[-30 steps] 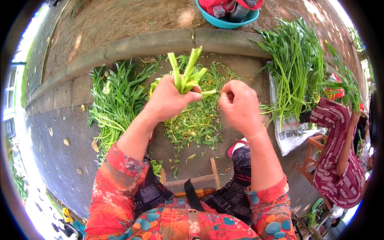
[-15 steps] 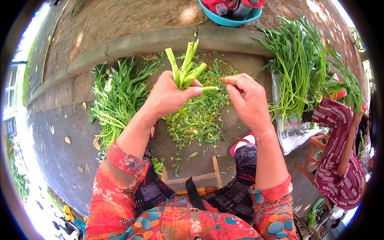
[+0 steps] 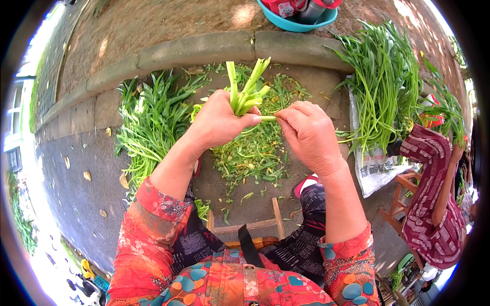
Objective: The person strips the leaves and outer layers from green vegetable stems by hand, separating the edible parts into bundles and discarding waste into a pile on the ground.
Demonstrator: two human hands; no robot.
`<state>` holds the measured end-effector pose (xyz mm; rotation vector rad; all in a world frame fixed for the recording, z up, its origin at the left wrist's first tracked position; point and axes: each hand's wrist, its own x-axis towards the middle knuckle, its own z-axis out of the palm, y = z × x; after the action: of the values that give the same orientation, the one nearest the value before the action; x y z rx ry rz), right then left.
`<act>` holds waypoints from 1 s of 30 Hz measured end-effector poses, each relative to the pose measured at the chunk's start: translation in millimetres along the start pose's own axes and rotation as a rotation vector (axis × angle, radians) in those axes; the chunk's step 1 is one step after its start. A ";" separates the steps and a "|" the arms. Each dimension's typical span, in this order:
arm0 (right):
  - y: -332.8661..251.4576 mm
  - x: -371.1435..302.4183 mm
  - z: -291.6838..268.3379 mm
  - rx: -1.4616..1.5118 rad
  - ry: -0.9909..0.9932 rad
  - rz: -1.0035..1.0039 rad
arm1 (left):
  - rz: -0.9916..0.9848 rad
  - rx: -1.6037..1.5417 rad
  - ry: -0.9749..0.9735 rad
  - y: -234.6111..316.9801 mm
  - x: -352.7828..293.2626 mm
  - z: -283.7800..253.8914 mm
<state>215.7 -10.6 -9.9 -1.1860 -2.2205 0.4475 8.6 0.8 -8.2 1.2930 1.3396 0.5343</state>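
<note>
My left hand is closed around a small bunch of pale green stems, their cut ends pointing up and away from me. One stem sticks out sideways toward the right, pressed under the left thumb. At its end, my right hand pinches the stem tip between thumb and fingertips. Beneath both hands lies a scattered heap of leaf and stem scraps on the ground. To the left of it rests a pile of leafy green stalks, partly hidden by my left forearm.
A tall heap of long-stemmed greens lies at the right on a white woven sack. A concrete curb crosses behind, with a blue basin beyond it. Another person in maroon patterned clothes sits at the right beside a wooden stool.
My right hand has moved left and slightly down, and its fingertips now meet the end of the sideways stem. The left hand with the bunch has shifted slightly right.
</note>
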 end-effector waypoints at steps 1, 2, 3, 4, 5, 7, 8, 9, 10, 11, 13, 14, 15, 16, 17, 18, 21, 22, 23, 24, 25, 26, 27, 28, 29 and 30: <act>-1.1 0.2 0.5 0.001 -0.002 -0.002 | 0.004 -0.001 -0.001 -1.1 0.3 -0.2; -2.1 0.4 0.8 0.001 -0.005 -0.004 | 0.009 -0.002 -0.004 -1.5 0.6 0.1; -2.8 0.4 1.3 0.000 -0.007 -0.005 | 0.001 0.009 -0.002 -0.8 0.0 0.1; -3.1 0.3 2.1 0.014 -0.006 0.001 | -0.007 0.020 -0.001 1.3 -1.1 -0.2; -3.1 0.4 2.6 0.027 -0.005 0.007 | -0.014 0.030 0.001 2.6 -1.5 -0.4; -4.2 1.2 2.5 0.048 -0.011 0.028 | -0.023 0.022 -0.025 2.2 -0.5 -0.9; -5.7 2.6 0.9 0.056 -0.016 0.043 | -0.026 0.018 -0.038 2.3 0.1 -1.3; -6.6 3.5 -0.3 0.063 -0.021 0.058 | -0.029 -0.002 -0.041 2.5 -0.4 -0.6; -6.6 3.4 -0.5 0.065 -0.019 0.068 | -0.033 -0.022 -0.045 2.6 -1.6 0.9; -6.3 3.5 -0.4 0.067 -0.017 0.077 | -0.035 -0.042 -0.047 2.6 -2.0 1.5; -5.9 3.8 -0.8 0.094 -0.007 0.111 | -0.028 -0.033 -0.024 1.4 -1.2 1.1; -6.0 3.6 -0.8 0.119 0.001 0.137 | -0.026 -0.030 -0.012 0.9 -1.1 0.8; -6.1 3.4 -0.5 0.145 0.008 0.163 | -0.021 -0.029 -0.012 1.6 -1.2 0.5; -6.0 3.2 0.3 0.180 0.020 0.202 | -0.016 -0.029 -0.011 3.1 -1.3 0.6; -5.9 3.2 1.5 0.216 0.032 0.241 | -0.010 -0.029 -0.010 4.1 -1.4 0.5; -6.3 3.3 2.4 0.251 0.044 0.279 | -0.013 -0.036 -0.005 4.6 -1.7 0.9; -9.6 6.4 2.7 0.354 0.078 0.445 | -0.009 -0.046 0.018 5.3 -2.8 1.0; -10.9 6.2 4.5 0.359 0.095 0.472 | -0.004 -0.041 0.029 4.1 -3.4 1.0; -11.1 7.6 4.6 0.359 0.117 0.490 | 0.012 -0.038 0.045 6.3 -2.5 0.5; -10.9 8.0 4.6 0.360 0.138 0.507 | 0.019 -0.067 0.046 6.9 -2.7 0.6; -10.8 7.0 4.4 0.360 0.135 0.526 | 0.025 -0.097 0.048 5.8 -3.6 1.0; -9.0 7.4 4.0 0.391 0.172 0.575 | 0.031 -0.125 0.053 4.4 -4.1 -0.1; -5.3 8.2 2.1 0.423 0.208 0.623 | 0.021 -0.070 0.056 3.8 -4.3 -3.9; 0.2 9.6 0.3 0.458 0.244 0.672 | 0.022 -0.104 0.083 3.2 -3.3 -6.3; 10.2 7.6 -1.7 0.597 0.283 0.701 | 0.022 -0.138 0.102 1.5 -2.0 -7.2; 15.0 7.5 -5.7 0.656 0.310 0.726 | 0.019 -0.171 0.118 2.3 -1.7 -8.5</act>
<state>225.6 4.1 -10.9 -1.5048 -1.1716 1.0879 1.4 3.1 -3.3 1.1496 1.3484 0.7326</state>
